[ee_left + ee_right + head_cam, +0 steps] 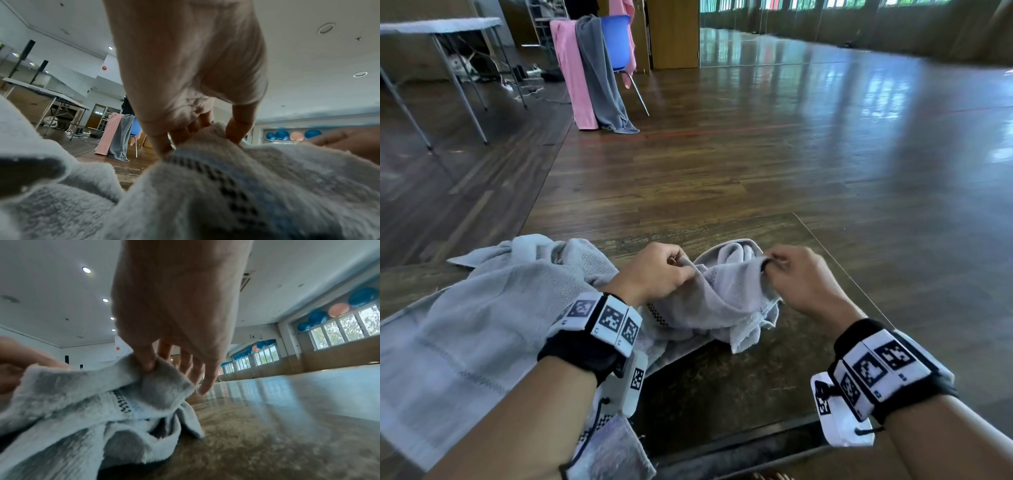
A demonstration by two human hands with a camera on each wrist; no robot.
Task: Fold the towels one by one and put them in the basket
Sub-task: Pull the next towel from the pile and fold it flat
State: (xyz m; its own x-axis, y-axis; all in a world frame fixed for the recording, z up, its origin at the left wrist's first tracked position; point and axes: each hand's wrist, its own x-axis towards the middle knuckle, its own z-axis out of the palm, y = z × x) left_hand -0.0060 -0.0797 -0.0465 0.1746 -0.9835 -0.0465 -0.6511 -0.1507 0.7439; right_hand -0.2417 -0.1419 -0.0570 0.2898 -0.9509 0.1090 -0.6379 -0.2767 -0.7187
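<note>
A small light grey towel (726,294) with a dark dotted band lies bunched on the dark table (739,387). My left hand (654,270) pinches its upper edge on the left, thumb and fingers closed on the cloth (207,138). My right hand (798,274) pinches the same edge further right, thumb pressed onto the fold (156,374). A larger grey towel (482,315) sprawls crumpled over the table's left side, under my left forearm. No basket is in view.
Beyond the table stretches a wooden floor (791,154). A blue chair (616,41) at the back left carries a pink towel (571,75) and a grey towel (599,78). A folding table (438,27) stands at far left.
</note>
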